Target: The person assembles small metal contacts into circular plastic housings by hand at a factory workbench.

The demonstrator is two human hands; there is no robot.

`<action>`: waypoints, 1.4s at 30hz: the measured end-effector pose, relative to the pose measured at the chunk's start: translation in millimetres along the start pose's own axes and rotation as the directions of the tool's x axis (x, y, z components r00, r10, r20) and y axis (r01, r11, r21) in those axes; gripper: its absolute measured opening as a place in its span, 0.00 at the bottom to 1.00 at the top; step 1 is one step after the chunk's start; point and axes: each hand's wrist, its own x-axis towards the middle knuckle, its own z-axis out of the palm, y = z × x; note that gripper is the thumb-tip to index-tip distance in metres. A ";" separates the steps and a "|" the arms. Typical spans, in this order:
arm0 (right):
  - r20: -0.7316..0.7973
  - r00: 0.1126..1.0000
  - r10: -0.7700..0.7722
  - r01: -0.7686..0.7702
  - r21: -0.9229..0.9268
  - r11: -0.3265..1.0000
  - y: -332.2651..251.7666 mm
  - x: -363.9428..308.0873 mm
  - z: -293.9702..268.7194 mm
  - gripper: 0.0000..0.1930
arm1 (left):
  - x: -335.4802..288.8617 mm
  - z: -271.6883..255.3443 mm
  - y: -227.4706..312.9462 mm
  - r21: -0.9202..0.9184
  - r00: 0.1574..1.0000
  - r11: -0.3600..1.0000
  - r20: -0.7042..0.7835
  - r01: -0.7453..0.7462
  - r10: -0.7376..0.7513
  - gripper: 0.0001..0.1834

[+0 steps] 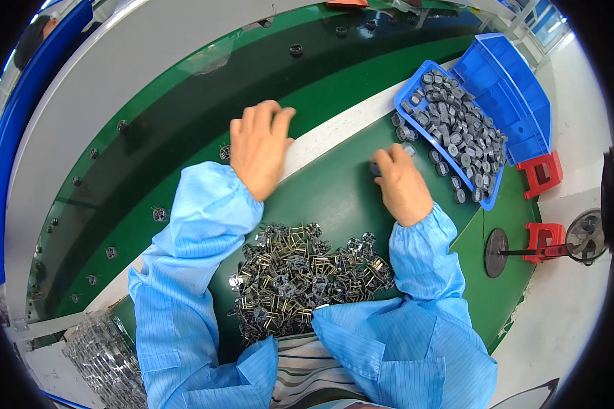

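Observation:
My left hand (258,151) reaches over the belt's near edge, fingers partly spread and slightly blurred, with nothing visible in it. Close beside its wrist lies a small round electronic part with metal pins (225,151) on the belt. My right hand (405,188) is above the green tabletop, thumb and fingertip closed around a small dark grey round plastic housing (375,169), blurred and mostly hidden. Another grey housing (408,148) shows just beyond its fingertips. Between my forearms lies a heap of pinned round electronic parts (307,276).
A blue bin (416,80) full of grey round housings stands at the right, with several loose ones along its near side. A curved green conveyor belt (177,146) carries spaced round parts. Stacked trays (106,358) sit lower left; red stools (542,174) and a fan (585,235) stand right.

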 end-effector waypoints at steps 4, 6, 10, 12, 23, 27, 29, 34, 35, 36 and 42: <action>-0.074 0.970 -0.231 0.238 0.474 0.848 -20.4 16.3 10.2 0.20 | -19.1 13.3 28.1 -0.721 0.964 0.683 0.081 -0.119 0.254 0.33; -0.024 0.979 -0.205 0.173 0.636 0.752 -32.0 17.4 15.2 0.20 | -23.1 16.6 32.9 -0.733 0.960 0.676 0.137 -0.069 0.246 0.31; 0.016 0.999 -0.052 0.021 0.765 0.644 -39.2 15.9 19.2 0.13 | -25.8 21.6 30.5 -0.758 0.954 0.646 0.253 0.090 0.164 0.23; 0.017 1.000 -0.006 -0.008 0.753 0.658 -29.6 16.5 20.8 0.11 | -25.6 18.2 31.5 -0.759 0.957 0.647 0.239 0.079 0.164 0.21; -0.322 0.911 -0.259 0.380 0.409 0.829 -30.6 22.3 17.6 0.16 | -28.3 26.3 32.0 -0.779 0.958 0.622 0.231 0.077 0.171 0.29; -0.378 0.897 -0.228 0.415 0.545 0.728 -39.8 21.5 36.8 0.11 | -32.0 20.0 36.2 -0.764 0.940 0.636 0.127 -0.111 0.317 0.42; -0.351 0.924 -0.154 0.339 0.562 0.754 -38.2 21.1 39.4 0.07 | -31.9 21.4 34.0 -0.769 0.946 0.630 0.116 -0.107 0.302 0.45; -0.109 0.986 0.126 -0.035 0.604 0.796 -25.4 19.9 36.3 0.07 | -26.1 31.5 25.9 -0.763 0.948 0.645 0.235 0.041 0.217 0.44; -0.148 0.986 0.076 0.009 0.500 0.866 -22.5 20.8 37.3 0.06 | -26.0 32.1 25.3 -0.794 0.966 0.605 0.194 0.053 0.171 0.44; -0.181 0.983 0.020 0.053 0.388 0.920 -23.0 21.4 37.0 0.05 | -25.9 31.4 24.7 -0.793 0.966 0.607 0.198 0.057 0.167 0.44; 0.061 0.896 -0.441 0.200 0.829 0.522 -35.0 7.3 16.4 0.11 | -21.9 19.2 23.4 -0.740 0.941 0.672 0.254 0.039 0.225 0.39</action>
